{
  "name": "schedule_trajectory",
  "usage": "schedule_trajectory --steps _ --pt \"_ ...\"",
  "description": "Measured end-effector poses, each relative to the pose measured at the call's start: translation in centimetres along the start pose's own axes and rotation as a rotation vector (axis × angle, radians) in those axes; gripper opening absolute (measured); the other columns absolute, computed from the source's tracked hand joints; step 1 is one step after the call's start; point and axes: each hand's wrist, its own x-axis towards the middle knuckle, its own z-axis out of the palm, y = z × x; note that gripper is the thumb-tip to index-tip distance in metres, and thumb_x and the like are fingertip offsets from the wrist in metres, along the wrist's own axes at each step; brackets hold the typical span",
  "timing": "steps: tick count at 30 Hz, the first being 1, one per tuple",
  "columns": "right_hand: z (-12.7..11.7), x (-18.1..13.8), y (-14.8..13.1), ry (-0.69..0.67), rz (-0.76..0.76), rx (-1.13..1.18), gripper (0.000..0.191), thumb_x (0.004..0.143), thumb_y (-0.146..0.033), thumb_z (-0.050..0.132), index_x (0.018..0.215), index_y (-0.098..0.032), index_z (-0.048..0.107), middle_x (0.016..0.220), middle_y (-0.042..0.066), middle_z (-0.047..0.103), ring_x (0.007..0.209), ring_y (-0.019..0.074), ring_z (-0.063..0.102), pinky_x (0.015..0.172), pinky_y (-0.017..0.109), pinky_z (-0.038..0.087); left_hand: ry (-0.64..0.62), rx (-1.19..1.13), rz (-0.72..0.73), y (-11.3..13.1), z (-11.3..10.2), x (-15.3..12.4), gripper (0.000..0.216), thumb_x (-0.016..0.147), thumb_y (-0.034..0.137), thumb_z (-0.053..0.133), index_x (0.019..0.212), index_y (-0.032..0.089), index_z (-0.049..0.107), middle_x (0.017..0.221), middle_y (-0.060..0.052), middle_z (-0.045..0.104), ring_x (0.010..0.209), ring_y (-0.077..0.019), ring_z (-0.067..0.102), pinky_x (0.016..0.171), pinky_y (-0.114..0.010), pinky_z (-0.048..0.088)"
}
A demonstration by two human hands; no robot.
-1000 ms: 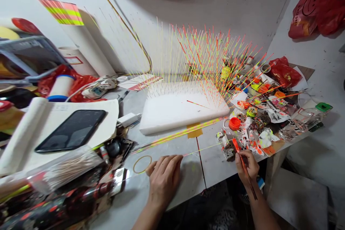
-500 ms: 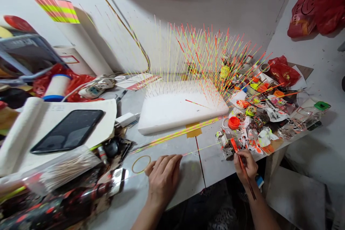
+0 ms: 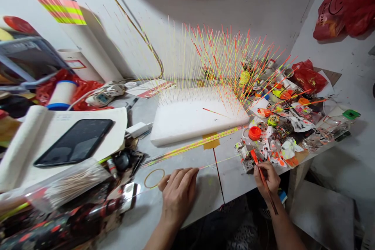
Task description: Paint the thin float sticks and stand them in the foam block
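My left hand (image 3: pixel 179 191) rests low over the table, its fingers closed on a thin painted stick (image 3: pixel 219 161). The stick's right end reaches a small speckled block (image 3: pixel 247 160) daubed with paint. In my right hand (image 3: pixel 268 179) is a slim paintbrush (image 3: pixel 264 181), its orange-red tip pointing up and away beside that block. A bundle of yellow and pink sticks (image 3: pixel 193 144) lies beyond my hands. Behind it, a white foam block (image 3: pixel 187 123) bears many upright thin sticks with red, yellow and green bands. A rubber band (image 3: pixel 154 178) lies left of my left hand.
Paint-stained pots, an orange cap (image 3: pixel 254 133) and scraps crowd the right side, with a green-capped clear bottle (image 3: pixel 341 123). On the left are a phone (image 3: pixel 74 142) on paper, a bag of cotton swabs (image 3: pixel 68 185) and a dark paint-spotted bottle (image 3: pixel 73 222).
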Motion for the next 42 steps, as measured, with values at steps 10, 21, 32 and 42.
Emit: schedule_trajectory --steps 10,21,32,42 --pt "0.0 -0.6 0.6 0.04 0.082 -0.009 0.007 0.092 -0.025 0.063 0.087 -0.019 0.063 0.075 0.0 0.063 0.054 0.0097 0.058 0.05 0.019 0.049 -0.005 0.013 -0.002 0.1 -0.1 0.2 0.015 0.091 0.012 0.054 0.098 0.022 0.062 0.081 -0.001 0.071 0.075 -0.0156 0.064 0.075 -0.033 0.036" --pt "-0.3 -1.2 1.3 0.113 0.156 0.009 0.012 0.091 -0.029 0.065 0.087 -0.018 0.063 0.076 0.001 0.065 0.058 0.0117 0.06 0.052 0.02 0.05 -0.01 0.017 0.001 0.1 -0.1 0.2 0.014 0.091 0.011 0.053 0.097 0.021 0.061 0.082 -0.001 0.071 0.075 -0.0148 0.063 0.073 -0.032 0.036" --pt "0.3 -1.7 -2.2 -0.042 -0.013 0.187 0.015 0.088 -0.01 0.061 0.097 -0.022 0.061 0.077 0.0 0.062 0.067 0.0135 0.061 0.056 0.023 0.051 -0.02 0.112 0.011 -1.7 -2.5 -1.2 0.016 0.09 0.011 0.054 0.1 0.021 0.062 0.083 -0.002 0.07 0.077 -0.016 0.063 0.074 -0.031 0.037" --pt "1.4 -1.4 -2.6 -0.047 0.0 0.07 0.008 0.091 -0.015 0.059 0.098 -0.021 0.06 0.079 0.0 0.062 0.064 0.0111 0.06 0.057 0.021 0.052 -0.015 0.123 0.026 -1.4 -2.3 -1.2 0.014 0.09 0.008 0.056 0.099 0.018 0.061 0.083 -0.004 0.07 0.078 -0.0155 0.062 0.074 -0.029 0.039"
